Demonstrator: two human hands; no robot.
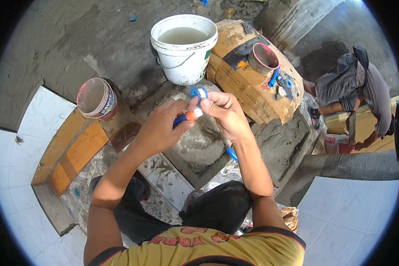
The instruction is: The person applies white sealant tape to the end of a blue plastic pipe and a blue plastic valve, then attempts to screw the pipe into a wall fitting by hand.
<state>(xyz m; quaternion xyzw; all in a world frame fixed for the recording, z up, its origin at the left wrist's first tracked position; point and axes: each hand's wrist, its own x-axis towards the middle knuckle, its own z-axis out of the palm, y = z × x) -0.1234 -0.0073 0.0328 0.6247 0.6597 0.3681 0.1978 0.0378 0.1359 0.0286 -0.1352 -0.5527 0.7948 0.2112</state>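
Observation:
My left hand (161, 124) is closed around a short blue pipe piece with an orange collar (191, 115) and a white end that looks wrapped in tape. Held close by, between the fingertips of my right hand (228, 114), is a small blue spool of white thread seal tape (199, 92). Both hands are raised over a wet cement basin (197, 146) in front of my knees. Below my right wrist, a blue pipe (232, 154) shows at the basin's near side. Whether a strand of tape joins spool and pipe piece is too small to tell.
Beyond my hands stands a white bucket (186, 66) of murky water. Right of it, cardboard (235, 95) carries a pink-rimmed tub (262, 60) and blue fittings (274, 77). A paint pail (99, 99) and wooden boards (79, 157) are left. Another person (377, 88) bends at far right.

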